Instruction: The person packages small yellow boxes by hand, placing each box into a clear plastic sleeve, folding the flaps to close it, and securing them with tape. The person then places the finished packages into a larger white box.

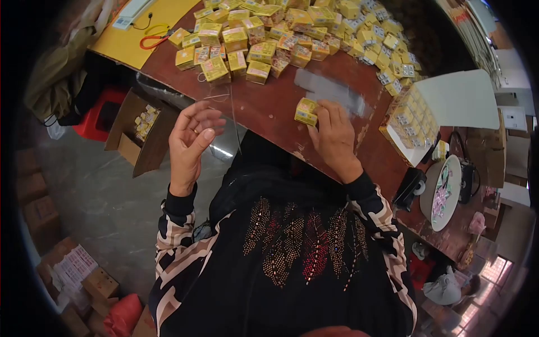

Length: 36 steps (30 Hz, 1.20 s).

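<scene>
My right hand (335, 137) grips a small yellow box (306, 111) between thumb and fingers, just above the red-brown table. Off the table's near edge, my left hand (195, 137) is raised with its fingers curled in. A see-through piece of plastic film (233, 121) seems to hang from it; only thin edges and a glare show. Beyond the right hand lie clear plastic sheets (331, 90) on the tabletop. A large heap of similar yellow boxes (261, 42) covers the far side of the table.
An open display carton (415, 121) filled with small boxes stands at the right. Behind it are a white basin (445, 194) and a black tape dispenser (411, 188). Orange-handled scissors (154, 40) lie on a yellow board (126, 42). A cardboard box (137, 132) sits below the left edge.
</scene>
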Each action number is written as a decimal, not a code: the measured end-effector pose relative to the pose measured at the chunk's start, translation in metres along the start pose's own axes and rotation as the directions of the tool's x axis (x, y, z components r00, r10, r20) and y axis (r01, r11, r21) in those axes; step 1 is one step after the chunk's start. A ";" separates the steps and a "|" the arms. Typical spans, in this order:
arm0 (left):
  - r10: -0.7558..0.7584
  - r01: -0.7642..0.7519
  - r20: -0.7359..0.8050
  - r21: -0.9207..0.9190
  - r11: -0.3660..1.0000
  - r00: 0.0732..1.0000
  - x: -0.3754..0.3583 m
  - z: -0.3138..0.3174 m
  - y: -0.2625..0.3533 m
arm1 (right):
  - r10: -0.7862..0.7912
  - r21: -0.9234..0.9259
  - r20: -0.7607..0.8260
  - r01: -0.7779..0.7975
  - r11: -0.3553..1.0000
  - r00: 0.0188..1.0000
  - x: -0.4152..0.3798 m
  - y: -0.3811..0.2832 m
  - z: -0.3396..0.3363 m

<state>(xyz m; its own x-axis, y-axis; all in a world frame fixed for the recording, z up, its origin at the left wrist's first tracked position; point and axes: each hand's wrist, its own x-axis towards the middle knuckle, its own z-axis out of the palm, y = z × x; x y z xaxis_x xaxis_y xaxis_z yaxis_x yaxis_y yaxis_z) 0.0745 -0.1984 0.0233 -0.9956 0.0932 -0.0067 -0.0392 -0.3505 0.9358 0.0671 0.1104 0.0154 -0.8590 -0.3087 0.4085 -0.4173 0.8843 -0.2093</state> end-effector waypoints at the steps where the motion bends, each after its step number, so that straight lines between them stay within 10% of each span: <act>1: -0.013 0.013 0.020 -0.004 1.000 1.000 0.001 0.007 -0.005 | -0.031 -0.042 0.017 0.032 0.999 0.999 -0.013 0.007 -0.004; 11: -0.047 0.014 0.138 0.229 0.973 0.989 0.011 0.058 -0.021 | -0.022 0.248 0.093 -0.002 0.969 0.995 -0.027 0.022 -0.009; 16: -0.106 0.034 0.246 0.281 0.959 0.964 0.010 0.074 -0.031 | 0.320 0.771 -0.115 -0.119 0.626 0.940 -0.011 -0.009 -0.056; 22: -0.160 0.098 0.320 0.201 0.975 0.934 0.008 0.093 -0.031 | 0.052 0.479 -0.104 0.005 0.878 0.993 -0.003 -0.004 -0.070; 36: -0.140 0.121 0.331 0.076 0.990 0.933 0.004 0.108 -0.033 | -0.105 0.463 0.008 0.089 0.882 0.994 0.007 0.008 -0.068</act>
<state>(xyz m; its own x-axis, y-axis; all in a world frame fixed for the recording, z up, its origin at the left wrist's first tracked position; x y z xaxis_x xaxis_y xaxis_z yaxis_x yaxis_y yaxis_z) 0.0810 -0.0861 0.0307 -0.8957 0.4442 -0.0203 -0.1529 -0.2647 0.9521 0.0782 0.1390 0.0767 -0.8129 -0.4028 0.4206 -0.5819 0.5905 -0.5591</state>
